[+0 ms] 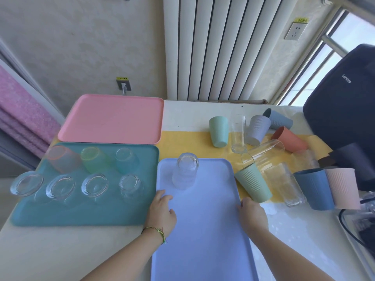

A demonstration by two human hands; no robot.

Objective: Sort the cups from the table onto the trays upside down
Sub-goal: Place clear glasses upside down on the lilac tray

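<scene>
A light-blue tray [203,230] lies in front of me with one clear glass [185,171] upside down at its far end. My left hand [162,211] grips the tray's left rim and my right hand [252,211] grips its right rim. The teal tray [81,213] to the left carries several upside-down glasses and tinted cups. A pink tray [113,118] behind it holds nothing. On the yellow mat [182,142] to the right stand and lie several cups, among them a green ribbed cup [252,184], a clear glass [284,183], a blue cup [313,188] and a pink cup [343,187].
A dark backpack [343,98] stands at the table's far right. Black cables [357,236] lie at the right edge. A white radiator [223,47] runs along the wall behind the table. Pink cloth [22,118] hangs at the left.
</scene>
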